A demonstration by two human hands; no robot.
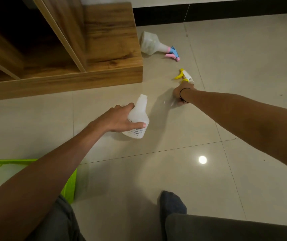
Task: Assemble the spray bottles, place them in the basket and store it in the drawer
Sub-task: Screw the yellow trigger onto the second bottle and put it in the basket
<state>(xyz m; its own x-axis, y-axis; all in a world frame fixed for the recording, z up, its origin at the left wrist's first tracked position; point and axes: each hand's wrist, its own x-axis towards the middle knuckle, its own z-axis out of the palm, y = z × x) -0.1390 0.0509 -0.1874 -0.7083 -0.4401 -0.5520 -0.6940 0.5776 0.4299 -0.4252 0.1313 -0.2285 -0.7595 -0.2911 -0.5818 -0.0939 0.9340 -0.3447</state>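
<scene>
A white capless spray bottle (139, 117) stands on the tiled floor, and my left hand (118, 120) is wrapped around its body. Further right, my right hand (182, 95) is closed on a yellow and white spray head (184, 76), whose thin tube sticks out below the hand. An assembled bottle with a pink and blue spray head (154, 45) lies on its side at the back by the cabinet. A green basket (68, 183) sits at the lower left, partly hidden behind my left arm, with something red inside at the frame edge.
An open wooden drawer (104, 49) juts out from the cabinet at the upper left. My foot in a dark sock (172, 202) and my knees fill the bottom of the view. A black skirting runs along the far wall.
</scene>
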